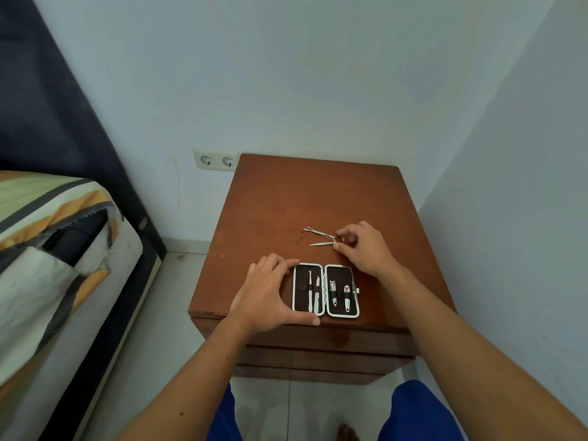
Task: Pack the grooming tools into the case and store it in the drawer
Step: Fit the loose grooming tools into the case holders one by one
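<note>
A small black case [325, 290] with a white rim lies open flat near the front edge of the brown nightstand [286, 202]. Two thin tools sit strapped in its left half, two nail clippers in its right half. My left hand [269, 291] grips the case's left edge, thumb at the front, fingers at the back. Behind the case, small silver scissors [319, 238] lie with blades spread apart, pointing left. My right hand [362, 246] pinches their finger rings between thumb and fingers. Drawer fronts [318, 354] show below the top, shut.
A bed with a striped cover [47, 249] and dark headboard stands at the left. A double wall socket [216, 160] is behind the nightstand's left corner. A wall runs close on the right. My blue-clad knees and a bare foot are at the bottom.
</note>
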`<state>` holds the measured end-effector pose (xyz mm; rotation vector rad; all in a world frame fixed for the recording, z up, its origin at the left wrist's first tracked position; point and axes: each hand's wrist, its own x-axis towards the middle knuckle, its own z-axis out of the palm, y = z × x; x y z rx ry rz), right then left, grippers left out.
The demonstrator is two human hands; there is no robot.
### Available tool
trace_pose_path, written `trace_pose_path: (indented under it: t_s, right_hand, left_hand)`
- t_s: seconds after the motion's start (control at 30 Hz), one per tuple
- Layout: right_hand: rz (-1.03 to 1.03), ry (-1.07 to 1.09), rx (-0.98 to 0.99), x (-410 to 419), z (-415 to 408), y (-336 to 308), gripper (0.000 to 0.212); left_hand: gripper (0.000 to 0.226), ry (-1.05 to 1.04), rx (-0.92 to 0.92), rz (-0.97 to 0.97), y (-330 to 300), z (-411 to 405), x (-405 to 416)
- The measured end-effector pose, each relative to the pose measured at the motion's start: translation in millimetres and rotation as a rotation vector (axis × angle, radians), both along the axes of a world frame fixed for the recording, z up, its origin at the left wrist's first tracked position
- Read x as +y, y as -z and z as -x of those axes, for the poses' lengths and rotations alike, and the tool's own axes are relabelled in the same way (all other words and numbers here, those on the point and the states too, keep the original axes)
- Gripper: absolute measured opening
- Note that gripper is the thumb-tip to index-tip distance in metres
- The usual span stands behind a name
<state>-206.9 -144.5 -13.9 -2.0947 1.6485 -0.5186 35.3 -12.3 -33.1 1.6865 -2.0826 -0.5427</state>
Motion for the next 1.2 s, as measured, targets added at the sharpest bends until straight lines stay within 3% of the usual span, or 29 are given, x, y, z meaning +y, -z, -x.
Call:
trace_pose_path:
  t_s: [0.37,0.67,0.9,1.2]
  right_hand:
    - [-0.11,-0.108,-0.101,26.3,20.3,-13.0,0.011]
    - [-0.237,0.026,-0.391,31.5,20.6,-10.4,0.014]
    - [-0.285,0.133,-0.756,30.4,3.4,-14.1,0.028]
    - [-0.251,0.052,-0.735,28.1,-19.8,-26.0,0.013]
  left_hand:
    - [0.127,-0.001,0.013,0.0,-1.4,-0.1,-1.9]
    - [0.127,-0.005,0.006,0.0,0.8,0.3,-1.9]
    - [0.126,-0.004,0.038,-0.013,0.1,-0.5,-0.9]
    - [0.121,0.061,0.168,-0.146,-5.5,-16.0,-6.6]
